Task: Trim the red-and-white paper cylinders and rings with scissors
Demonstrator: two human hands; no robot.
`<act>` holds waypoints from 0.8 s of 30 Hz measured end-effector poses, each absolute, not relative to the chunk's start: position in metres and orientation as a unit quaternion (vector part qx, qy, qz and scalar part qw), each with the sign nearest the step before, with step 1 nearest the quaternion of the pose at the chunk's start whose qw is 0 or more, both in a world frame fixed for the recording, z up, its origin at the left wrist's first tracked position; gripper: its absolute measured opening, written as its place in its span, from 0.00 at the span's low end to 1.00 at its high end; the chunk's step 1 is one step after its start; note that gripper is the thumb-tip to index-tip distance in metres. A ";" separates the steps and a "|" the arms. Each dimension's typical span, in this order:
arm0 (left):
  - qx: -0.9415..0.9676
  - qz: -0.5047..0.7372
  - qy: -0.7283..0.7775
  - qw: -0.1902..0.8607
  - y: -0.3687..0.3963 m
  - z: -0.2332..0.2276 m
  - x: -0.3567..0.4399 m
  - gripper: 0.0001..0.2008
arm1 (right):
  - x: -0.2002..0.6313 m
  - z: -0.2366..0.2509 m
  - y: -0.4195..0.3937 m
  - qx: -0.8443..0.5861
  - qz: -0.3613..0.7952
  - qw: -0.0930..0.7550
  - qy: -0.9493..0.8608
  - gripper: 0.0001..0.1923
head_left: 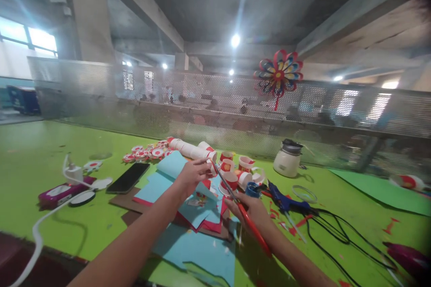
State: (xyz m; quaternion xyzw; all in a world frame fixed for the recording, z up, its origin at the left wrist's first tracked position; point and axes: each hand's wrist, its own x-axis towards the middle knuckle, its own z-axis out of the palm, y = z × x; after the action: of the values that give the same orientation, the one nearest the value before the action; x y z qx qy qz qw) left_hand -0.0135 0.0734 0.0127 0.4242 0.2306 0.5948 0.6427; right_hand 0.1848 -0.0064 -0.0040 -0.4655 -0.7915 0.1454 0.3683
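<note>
Gripping red-handled scissors (240,208) in the right hand (251,210), blades pointing up toward the left hand (193,172), fingers pinching a white paper strip (211,161) above blue paper sheets (188,206). Lying on the green bench (40,152): cut red-and-white paper cups (235,170), contents impossible to tell, and a blue glue gun (284,199) just right.
</note>
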 end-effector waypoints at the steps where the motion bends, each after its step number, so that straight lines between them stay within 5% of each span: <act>1: 0.427 0.591 0.231 0.644 0.073 0.014 -0.012 0.17 | 0.186 -0.004 -0.008 -0.474 0.137 0.371 -0.787 0.18; 17: 0.424 0.596 0.246 0.636 0.060 0.006 -0.006 0.21 | 0.187 -0.006 -0.018 -0.529 0.087 0.309 -0.785 0.18; 24: 0.411 0.605 0.272 0.625 0.055 0.008 -0.005 0.20 | 0.184 -0.006 -0.019 -0.503 0.155 0.320 -0.788 0.19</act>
State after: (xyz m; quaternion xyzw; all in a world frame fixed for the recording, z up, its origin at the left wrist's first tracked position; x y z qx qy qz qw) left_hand -0.0048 0.0549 0.0078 0.4109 0.2717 0.6054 0.6252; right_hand 0.1840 -0.0186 -0.0060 -0.5033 -0.7878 0.1548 0.3196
